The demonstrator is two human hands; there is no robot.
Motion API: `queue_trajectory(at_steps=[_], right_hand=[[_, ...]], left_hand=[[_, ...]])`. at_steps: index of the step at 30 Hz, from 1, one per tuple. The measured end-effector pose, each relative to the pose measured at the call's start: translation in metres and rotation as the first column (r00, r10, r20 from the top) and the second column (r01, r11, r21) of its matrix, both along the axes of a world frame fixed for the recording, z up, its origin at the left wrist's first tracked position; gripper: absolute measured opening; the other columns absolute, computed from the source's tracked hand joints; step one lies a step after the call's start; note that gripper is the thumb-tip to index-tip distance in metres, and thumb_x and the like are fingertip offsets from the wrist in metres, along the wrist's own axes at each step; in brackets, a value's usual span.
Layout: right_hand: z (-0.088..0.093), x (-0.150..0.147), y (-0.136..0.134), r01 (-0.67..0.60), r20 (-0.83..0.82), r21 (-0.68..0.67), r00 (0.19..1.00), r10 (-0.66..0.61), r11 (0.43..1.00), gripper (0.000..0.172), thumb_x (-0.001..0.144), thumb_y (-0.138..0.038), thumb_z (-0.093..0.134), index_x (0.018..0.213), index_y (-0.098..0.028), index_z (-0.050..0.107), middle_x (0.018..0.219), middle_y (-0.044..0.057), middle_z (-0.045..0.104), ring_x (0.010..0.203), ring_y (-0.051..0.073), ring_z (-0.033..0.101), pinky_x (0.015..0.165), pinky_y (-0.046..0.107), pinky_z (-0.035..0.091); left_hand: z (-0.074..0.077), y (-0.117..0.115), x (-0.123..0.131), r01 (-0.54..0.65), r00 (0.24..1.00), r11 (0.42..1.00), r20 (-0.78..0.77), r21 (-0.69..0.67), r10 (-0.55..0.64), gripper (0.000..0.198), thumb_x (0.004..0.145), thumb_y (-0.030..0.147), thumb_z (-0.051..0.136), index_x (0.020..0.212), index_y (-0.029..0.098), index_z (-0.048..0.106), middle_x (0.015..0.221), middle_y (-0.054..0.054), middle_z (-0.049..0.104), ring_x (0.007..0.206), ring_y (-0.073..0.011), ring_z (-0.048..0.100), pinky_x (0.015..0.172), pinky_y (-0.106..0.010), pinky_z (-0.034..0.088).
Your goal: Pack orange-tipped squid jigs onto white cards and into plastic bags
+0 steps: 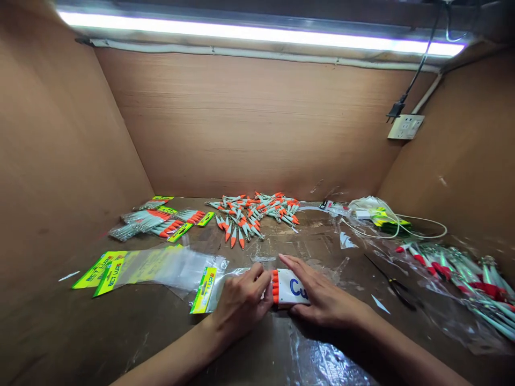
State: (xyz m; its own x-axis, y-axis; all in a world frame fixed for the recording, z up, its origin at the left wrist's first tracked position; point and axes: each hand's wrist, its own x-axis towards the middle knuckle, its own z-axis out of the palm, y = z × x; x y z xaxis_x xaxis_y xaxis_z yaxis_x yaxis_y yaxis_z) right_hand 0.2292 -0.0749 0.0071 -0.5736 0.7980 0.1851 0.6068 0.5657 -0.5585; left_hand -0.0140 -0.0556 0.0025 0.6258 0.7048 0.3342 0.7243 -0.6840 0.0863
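My right hand [322, 300] is wrapped over a white block [287, 287] marked "Cu" in blue, gripping it from its right side. A row of orange lure tips [276, 287] sticks out of the block's left end. Fingers curled in a pinch, my left hand [243, 297] is close to those tips. It holds a clear plastic bag [219, 279] with a yellow-green BCT LURE header [204, 291]. The hand covers the bag's right end, so whether the tips are inside it cannot be seen.
Loose orange-and-white lures [245, 214] are heaped at the back. Filled lure packs [151, 220] lie back left, and flat bags [140, 268] lie nearer. At right are black-handled pliers [398, 292], a white cord [426, 234] and red-and-white lures [454, 268]. A plug [396, 110] hangs above.
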Motion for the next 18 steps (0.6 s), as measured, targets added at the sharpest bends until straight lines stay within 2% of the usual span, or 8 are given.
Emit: queue_trajectory(at_steps=[4,7,9,11,13,16,18], right_hand=[[0.001,0.001,0.000,-0.023,0.022,0.014,0.999,0.023,1.000,0.098,0.076,-0.020,0.068,0.158,-0.029,0.014,0.163,0.010,0.020,0.148,0.029,0.023,0.118,0.048,0.026],[0.004,0.001,-0.001,-0.040,0.060,0.002,0.997,0.040,0.999,0.082,0.080,-0.024,0.069,0.153,-0.032,0.033,0.162,0.009,0.024,0.148,0.030,0.025,0.116,0.048,0.030],[0.006,0.003,-0.001,-0.043,0.072,-0.010,0.996,0.044,0.999,0.070,0.081,-0.025,0.070,0.147,-0.034,0.045,0.161,0.008,0.027,0.146,0.030,0.029,0.115,0.048,0.033],[0.005,0.006,0.000,-0.031,0.072,-0.016,0.997,0.032,0.999,0.062,0.082,-0.030,0.071,0.141,-0.036,0.052,0.160,0.007,0.030,0.144,0.031,0.033,0.114,0.050,0.033],[0.002,0.011,0.003,-0.011,0.067,-0.022,0.998,0.013,1.000,0.059,0.083,-0.035,0.072,0.139,-0.036,0.055,0.159,0.007,0.031,0.142,0.033,0.036,0.114,0.053,0.033],[-0.005,0.018,0.009,0.008,0.043,-0.031,0.999,-0.006,0.999,0.057,0.084,-0.038,0.072,0.138,-0.035,0.056,0.159,0.008,0.032,0.141,0.033,0.037,0.113,0.054,0.034],[-0.009,0.022,0.013,0.008,0.009,-0.033,1.000,-0.007,0.999,0.056,0.084,-0.042,0.072,0.138,-0.032,0.058,0.158,0.010,0.033,0.141,0.033,0.038,0.113,0.054,0.034]], left_hand=[[-0.008,-0.005,0.006,0.133,0.990,0.991,-0.048,0.034,-0.131,0.017,0.099,0.024,0.041,0.094,0.023,0.057,0.095,-0.007,0.063,0.086,-0.0229,0.062,0.064,-0.033,0.044],[-0.004,-0.007,0.009,0.238,0.971,0.970,-0.020,-0.054,-0.239,0.016,0.099,0.033,0.046,0.094,0.023,0.058,0.100,-0.007,0.064,0.093,-0.0245,0.060,0.069,-0.034,0.045],[0.002,-0.002,0.006,0.258,0.966,0.955,0.069,-0.148,-0.250,0.020,0.095,0.043,0.054,0.095,0.023,0.058,0.102,-0.007,0.063,0.095,-0.0249,0.059,0.074,-0.035,0.047],[0.009,0.009,-0.004,0.237,0.966,0.944,0.160,-0.228,-0.204,0.029,0.091,0.048,0.060,0.105,0.023,0.058,0.109,-0.007,0.063,0.101,-0.0256,0.059,0.083,-0.038,0.049],[0.011,0.022,-0.017,0.229,0.964,0.928,0.199,-0.293,-0.175,0.046,0.089,0.050,0.063,0.125,0.024,0.053,0.125,-0.009,0.059,0.116,-0.0280,0.055,0.097,-0.042,0.046],[0.005,0.039,-0.036,0.265,0.963,0.881,0.153,-0.392,-0.221,0.073,0.086,0.056,0.066,0.147,0.028,0.037,0.151,-0.012,0.042,0.141,-0.0329,0.036,0.114,-0.048,0.034],[-0.002,0.043,-0.042,0.273,0.962,0.860,0.102,-0.431,-0.254,0.079,0.088,0.057,0.063,0.153,0.030,0.028,0.160,-0.011,0.031,0.148,-0.0341,0.026,0.118,-0.052,0.026]])
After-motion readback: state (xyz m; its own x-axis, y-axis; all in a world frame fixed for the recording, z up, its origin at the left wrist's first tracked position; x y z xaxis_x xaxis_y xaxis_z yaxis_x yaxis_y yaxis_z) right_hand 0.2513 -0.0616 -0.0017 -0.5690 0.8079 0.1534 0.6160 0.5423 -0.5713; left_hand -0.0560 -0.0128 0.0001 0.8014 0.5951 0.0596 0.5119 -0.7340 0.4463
